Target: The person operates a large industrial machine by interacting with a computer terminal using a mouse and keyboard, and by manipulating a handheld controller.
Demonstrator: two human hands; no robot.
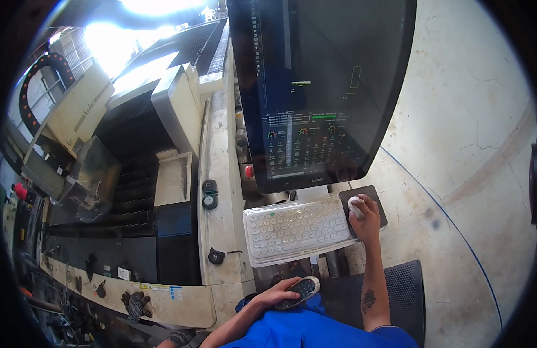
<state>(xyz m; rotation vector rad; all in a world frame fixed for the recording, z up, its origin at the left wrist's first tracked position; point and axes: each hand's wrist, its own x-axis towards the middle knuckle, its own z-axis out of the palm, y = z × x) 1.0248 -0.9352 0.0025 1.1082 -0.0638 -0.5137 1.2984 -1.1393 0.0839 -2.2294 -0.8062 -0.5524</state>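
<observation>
My right hand (367, 220) rests over a white mouse (355, 207), fingers curved round it, on a dark mouse pad (374, 194). Close to my lap, my left hand (277, 294) is closed round a handheld remote control (304, 289) with a dark button face and a pale, worn edge. Left of the mouse pad lies a white keyboard (297, 229) with round keys and a clear plastic cover. Above it stands a large dark monitor (332, 52), lit with a drawing window and control panels.
A large cutting machine (175, 104) with a slatted bed fills the left. On its ledge sit a teal-and-black tape measure (209, 196) and a small black object with a strap (217, 256). Dark gloves (136, 305) lie on the front rim. A blue cable (448, 214) crosses the floor.
</observation>
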